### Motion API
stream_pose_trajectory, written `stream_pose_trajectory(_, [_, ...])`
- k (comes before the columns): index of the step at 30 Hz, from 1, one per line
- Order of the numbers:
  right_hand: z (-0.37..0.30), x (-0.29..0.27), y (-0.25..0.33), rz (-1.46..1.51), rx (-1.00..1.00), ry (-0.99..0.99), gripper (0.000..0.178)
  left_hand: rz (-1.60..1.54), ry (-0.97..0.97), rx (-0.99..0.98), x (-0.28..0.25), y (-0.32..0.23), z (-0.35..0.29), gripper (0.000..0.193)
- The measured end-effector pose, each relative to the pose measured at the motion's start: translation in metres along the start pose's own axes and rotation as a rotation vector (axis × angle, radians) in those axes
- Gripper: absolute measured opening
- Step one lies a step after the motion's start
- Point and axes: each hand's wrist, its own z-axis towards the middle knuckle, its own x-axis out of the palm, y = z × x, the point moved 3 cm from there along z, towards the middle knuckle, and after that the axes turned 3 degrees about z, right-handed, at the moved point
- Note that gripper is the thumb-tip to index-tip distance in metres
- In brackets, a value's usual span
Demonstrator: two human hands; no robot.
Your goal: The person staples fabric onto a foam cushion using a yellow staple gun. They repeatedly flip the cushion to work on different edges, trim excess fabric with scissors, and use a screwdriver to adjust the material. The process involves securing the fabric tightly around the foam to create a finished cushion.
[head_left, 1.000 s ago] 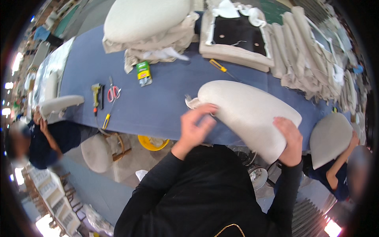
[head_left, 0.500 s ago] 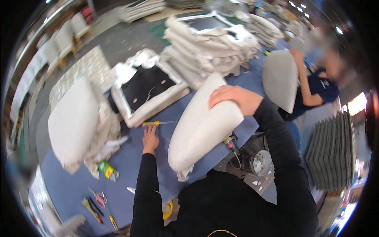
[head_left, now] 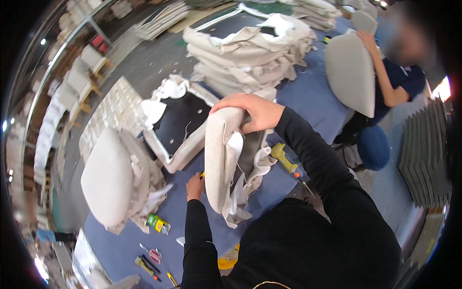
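My right hand (head_left: 250, 110) grips the top edge of a beige upholstered cushion panel (head_left: 217, 168), which stands on edge on the blue-grey table (head_left: 284, 185). Its open underside, with loose fabric edges and white padding, faces right. Just left of the panel, my left hand (head_left: 195, 186) is closed on a yellow-handled screwdriver (head_left: 202, 175). Most of that tool is hidden behind the panel. Beyond my hands lies another padded frame (head_left: 185, 155) with a black backing. A yellow glue gun (head_left: 285, 158) rests near the table's right edge, beside my right sleeve.
Left are a beige cushion (head_left: 106, 180), green-and-yellow container (head_left: 159, 224), scissors (head_left: 154, 255) and yellow cutter (head_left: 172, 279). A pile of covers (head_left: 245, 60) stands behind. At right, a person (head_left: 392, 86) holds another panel (head_left: 350, 74) near a blue stool (head_left: 373, 147) and stacked grey panels (head_left: 426, 154).
My right hand has tipped the panel upright, turning its smooth face away and its underside into view. My left hand has closed round the screwdriver handle. The whole view has shifted.
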Motion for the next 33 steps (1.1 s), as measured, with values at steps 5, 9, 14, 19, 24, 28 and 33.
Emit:
stream_pose_trajectory(5, [0.027, 0.004, -0.01, 0.101, -0.166, -0.053, 0.069, -1.004, -0.161, -0.369, -0.099, -0.04, -0.126, 0.037])
stream_pose_trajectory(9, [0.052, 0.034, -0.014, 0.015, -0.182, -0.204, 0.066, -1.197, -0.513, -0.354, -0.215, -0.135, -0.216, 0.039])
stream_pose_trajectory(14, [0.073, 0.056, -0.016, 0.013, -0.255, -0.246, 0.061, -0.327, -0.717, -0.198, -0.3, -0.24, -0.248, 0.038])
stream_pose_trajectory(19, [0.071, 0.056, -0.016, 0.054, -0.291, -0.253, 0.061, -0.058, -0.673, -0.274, -0.322, -0.266, -0.252, 0.043])
stream_pose_trajectory(24, [0.066, 0.051, -0.02, 0.055, -0.268, -0.261, 0.058, -0.07, -0.713, -0.266, -0.322, -0.271, -0.259, 0.041])
stream_pose_trajectory(28, [0.061, 0.047, -0.019, 0.025, -0.293, -0.271, 0.062, 0.002, -0.717, -0.264, -0.325, -0.272, -0.265, 0.043])
stream_pose_trajectory(33, [0.056, 0.042, -0.016, 0.017, -0.295, -0.274, 0.063, 0.185, -0.779, -0.222, -0.324, -0.274, -0.263, 0.047])
